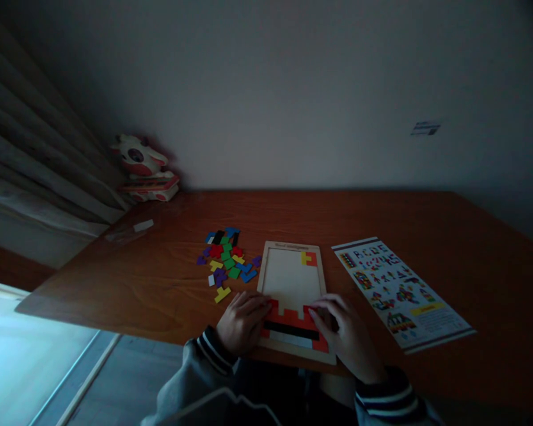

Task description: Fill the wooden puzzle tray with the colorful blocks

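A wooden puzzle tray (290, 245) lies in front of me, its near end toward me. Red and orange pieces (288, 318), a long black bar (292, 331) and a white piece (291, 339) fill its near end. A yellow piece (304, 258) and an orange piece (311, 259) sit in its far right corner. My left hand (244, 319) is closed, fingertips on a red puzzle piece at the tray's left side. At the right side, my right hand (349, 334) has its thumb and fingers drawn together on another red puzzle piece. Fingers partly cover both pieces.
Several loose coloured puzzle pieces (228, 255) are scattered left of the tray. A printed pattern sheet (404, 296) lies to the right. Toward the back left stand a cow-shaped toy (144, 168) and a clear bag (128, 232), beside a curtain (39, 136). A wall rises behind the table.
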`<action>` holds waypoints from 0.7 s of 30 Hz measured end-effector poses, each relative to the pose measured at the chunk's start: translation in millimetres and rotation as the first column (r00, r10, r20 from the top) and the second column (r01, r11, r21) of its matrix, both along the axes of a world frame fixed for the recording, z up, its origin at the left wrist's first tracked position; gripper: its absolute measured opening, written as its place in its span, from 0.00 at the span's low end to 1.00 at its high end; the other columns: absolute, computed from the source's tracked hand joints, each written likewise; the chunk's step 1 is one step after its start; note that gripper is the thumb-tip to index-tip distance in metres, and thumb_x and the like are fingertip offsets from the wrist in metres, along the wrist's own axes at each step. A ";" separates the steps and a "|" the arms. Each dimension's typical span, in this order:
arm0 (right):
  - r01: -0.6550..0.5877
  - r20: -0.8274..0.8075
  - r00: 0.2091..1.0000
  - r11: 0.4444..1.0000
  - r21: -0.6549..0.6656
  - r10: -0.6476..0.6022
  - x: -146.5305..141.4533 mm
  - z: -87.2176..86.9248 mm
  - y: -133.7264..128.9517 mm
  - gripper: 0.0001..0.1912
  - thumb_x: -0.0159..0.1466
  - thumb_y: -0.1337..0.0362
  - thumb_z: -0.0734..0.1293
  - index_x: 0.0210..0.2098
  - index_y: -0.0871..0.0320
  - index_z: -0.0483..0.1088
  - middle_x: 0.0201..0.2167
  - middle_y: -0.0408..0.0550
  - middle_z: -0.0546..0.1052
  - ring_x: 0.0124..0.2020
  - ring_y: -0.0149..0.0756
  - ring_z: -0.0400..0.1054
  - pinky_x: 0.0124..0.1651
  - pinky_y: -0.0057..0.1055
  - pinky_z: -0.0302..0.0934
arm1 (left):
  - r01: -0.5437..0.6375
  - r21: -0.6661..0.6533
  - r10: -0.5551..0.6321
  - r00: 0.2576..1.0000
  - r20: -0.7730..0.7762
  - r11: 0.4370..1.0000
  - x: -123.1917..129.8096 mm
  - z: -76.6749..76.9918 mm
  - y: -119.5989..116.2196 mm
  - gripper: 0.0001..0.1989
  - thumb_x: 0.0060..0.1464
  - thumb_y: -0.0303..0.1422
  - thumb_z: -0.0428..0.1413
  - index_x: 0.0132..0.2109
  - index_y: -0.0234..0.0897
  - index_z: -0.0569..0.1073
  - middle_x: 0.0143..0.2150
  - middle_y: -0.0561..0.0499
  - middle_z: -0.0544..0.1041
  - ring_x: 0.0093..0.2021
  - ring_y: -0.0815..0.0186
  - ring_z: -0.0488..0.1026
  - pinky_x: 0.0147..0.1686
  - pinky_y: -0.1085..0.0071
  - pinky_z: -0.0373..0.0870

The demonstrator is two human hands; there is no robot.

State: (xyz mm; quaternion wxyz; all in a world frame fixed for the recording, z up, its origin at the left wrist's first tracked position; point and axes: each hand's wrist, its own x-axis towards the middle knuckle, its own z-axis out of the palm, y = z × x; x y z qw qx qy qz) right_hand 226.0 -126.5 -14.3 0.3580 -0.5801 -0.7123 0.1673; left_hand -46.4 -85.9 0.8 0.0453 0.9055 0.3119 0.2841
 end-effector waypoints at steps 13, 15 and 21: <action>0.018 -0.014 1.000 0.999 -0.034 -0.018 0.2 -2.6 1.8 0.11 0.66 0.53 0.65 0.40 0.51 0.74 0.39 0.49 0.76 0.39 0.40 0.73 0.41 0.36 0.70 | 0.093 -0.132 -0.109 0.987 -0.121 0.987 -3.0 10.3 -3.3 0.18 0.64 0.36 0.51 0.59 0.42 0.71 0.60 0.45 0.73 0.57 0.53 0.69 0.52 0.54 0.69; 0.025 0.012 1.000 0.999 -0.032 -0.025 0.7 -3.8 1.9 0.11 0.66 0.52 0.65 0.40 0.51 0.74 0.40 0.50 0.76 0.40 0.41 0.73 0.41 0.36 0.70 | 0.088 -0.121 -0.101 0.989 -0.109 0.989 -1.8 11.4 -3.5 0.17 0.64 0.38 0.52 0.57 0.41 0.72 0.58 0.45 0.74 0.55 0.53 0.70 0.51 0.55 0.69; 0.036 0.072 0.997 0.999 -0.006 -0.036 1.9 -6.4 2.3 0.12 0.64 0.51 0.67 0.40 0.50 0.75 0.40 0.50 0.76 0.40 0.42 0.73 0.42 0.37 0.71 | 0.082 -0.082 -0.087 0.995 -0.056 0.993 0.2 10.8 -4.7 0.14 0.65 0.34 0.51 0.54 0.38 0.74 0.55 0.46 0.77 0.52 0.57 0.72 0.50 0.58 0.69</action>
